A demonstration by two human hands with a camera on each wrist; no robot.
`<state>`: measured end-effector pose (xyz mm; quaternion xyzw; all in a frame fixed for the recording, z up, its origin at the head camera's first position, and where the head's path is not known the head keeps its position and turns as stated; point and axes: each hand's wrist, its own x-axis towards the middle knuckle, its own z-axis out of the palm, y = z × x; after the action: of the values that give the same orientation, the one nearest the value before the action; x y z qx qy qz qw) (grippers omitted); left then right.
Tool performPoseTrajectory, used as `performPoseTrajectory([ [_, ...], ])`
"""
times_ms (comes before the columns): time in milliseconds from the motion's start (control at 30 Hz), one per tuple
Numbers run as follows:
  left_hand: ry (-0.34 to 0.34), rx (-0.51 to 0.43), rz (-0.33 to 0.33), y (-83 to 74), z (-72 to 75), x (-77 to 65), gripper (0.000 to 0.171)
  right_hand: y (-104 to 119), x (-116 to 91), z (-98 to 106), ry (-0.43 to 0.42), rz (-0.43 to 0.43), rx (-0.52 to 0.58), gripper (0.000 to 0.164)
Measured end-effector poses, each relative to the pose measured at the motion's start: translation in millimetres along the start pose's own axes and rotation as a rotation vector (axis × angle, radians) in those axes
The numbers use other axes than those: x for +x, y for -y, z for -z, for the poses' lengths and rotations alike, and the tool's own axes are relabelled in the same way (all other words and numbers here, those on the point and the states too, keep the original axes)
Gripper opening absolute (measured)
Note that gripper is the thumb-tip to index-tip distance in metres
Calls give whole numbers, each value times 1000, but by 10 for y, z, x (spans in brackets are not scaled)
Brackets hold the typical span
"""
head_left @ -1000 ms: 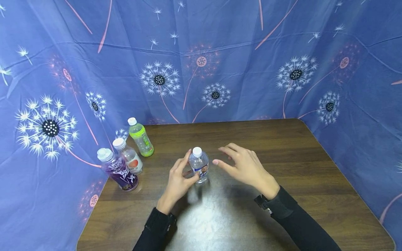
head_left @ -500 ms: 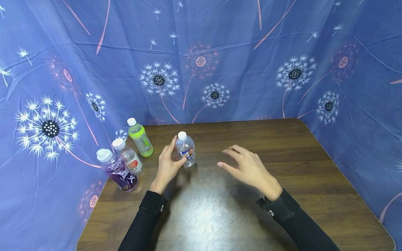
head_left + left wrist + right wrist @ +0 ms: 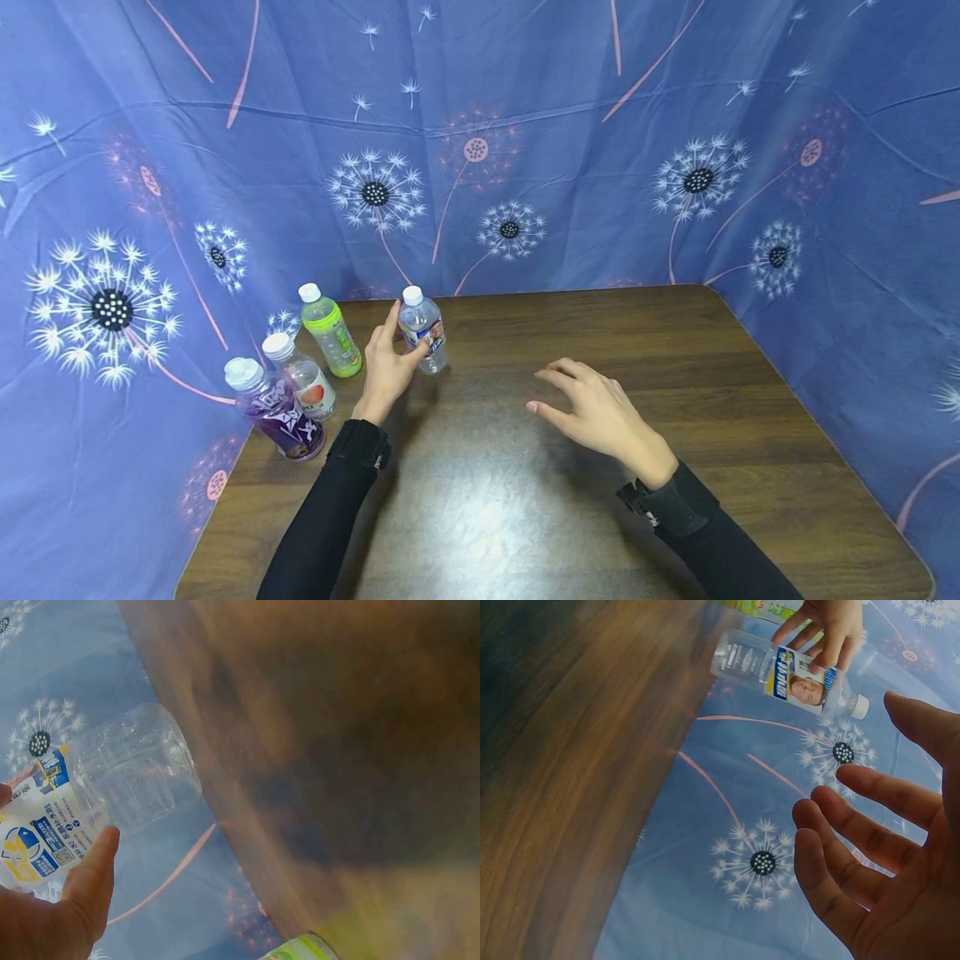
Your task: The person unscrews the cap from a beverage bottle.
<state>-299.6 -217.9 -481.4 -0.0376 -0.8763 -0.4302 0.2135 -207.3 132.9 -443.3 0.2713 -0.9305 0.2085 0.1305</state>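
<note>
My left hand (image 3: 386, 371) grips a clear plastic bottle (image 3: 422, 329) between thumb and fingers, near the table's back edge. The bottle is upright, with a white cap and a blue, white and yellow label. Its transparent base (image 3: 142, 772) shows in the left wrist view; I cannot tell whether it touches the table. Just left of this hand stands a green bottle (image 3: 332, 333) with a white cap. My right hand (image 3: 600, 412) hovers over the middle of the table, fingers loosely bent and holding nothing; its spread fingers (image 3: 862, 832) show in the right wrist view.
At the table's left side stand a clear bottle with a fruit label (image 3: 311, 387) and a purple bottle (image 3: 277, 412), close together beside the green one. The brown wooden table (image 3: 750, 467) has a blue dandelion-print cloth (image 3: 585, 167) hanging behind and around it.
My left hand has carried the clear bottle left and toward the back of the table, nearer the green bottle. My right hand has drifted only slightly right and down in the head view.
</note>
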Motion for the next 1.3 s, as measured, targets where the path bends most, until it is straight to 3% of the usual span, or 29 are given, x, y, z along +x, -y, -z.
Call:
performPoseTrajectory([
  [267,-69,27,38,53,48,264,87,-17,-24,-13,2,-14,3,53],
  [500,-63,63,100,160,31,455,86,-31,-73,-33,31,-38,16,53],
  [900,-77,84,259,285,-62,623,85,-112,-190,-108,17,-33,4,53],
  [1300,-147,87,306,341,-183,774,81,-137,-228,-65,22,-53,6,54],
])
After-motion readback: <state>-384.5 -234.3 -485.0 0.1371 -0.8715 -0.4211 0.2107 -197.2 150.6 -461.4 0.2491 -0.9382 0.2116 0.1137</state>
